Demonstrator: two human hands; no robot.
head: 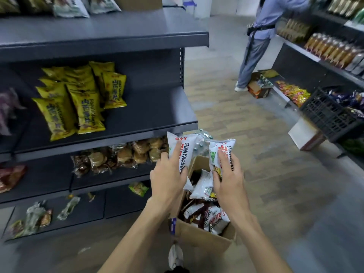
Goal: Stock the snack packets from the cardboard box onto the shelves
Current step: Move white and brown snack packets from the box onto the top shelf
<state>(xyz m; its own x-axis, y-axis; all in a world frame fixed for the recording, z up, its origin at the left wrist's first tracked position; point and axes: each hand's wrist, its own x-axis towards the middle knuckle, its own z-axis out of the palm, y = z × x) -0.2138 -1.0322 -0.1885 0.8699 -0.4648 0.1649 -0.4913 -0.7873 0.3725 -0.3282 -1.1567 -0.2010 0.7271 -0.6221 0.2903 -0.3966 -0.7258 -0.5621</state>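
While each hand grips one white plastic snack packet upright, the left hand (167, 174) with its packet (182, 148) is nearer the dark grey metal shelf (157, 107). That shelf lies up and to the left, above the open brown cardboard box (202, 239); the right hand (229, 178) holds the second packet (220, 154).

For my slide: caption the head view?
Both hands, left and right, lift white snack packets above the cardboard box.

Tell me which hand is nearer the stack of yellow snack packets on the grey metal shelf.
Left. The left hand grips a white packet below and right of the yellow snack packets; the right hand, gripping another, is farther right.
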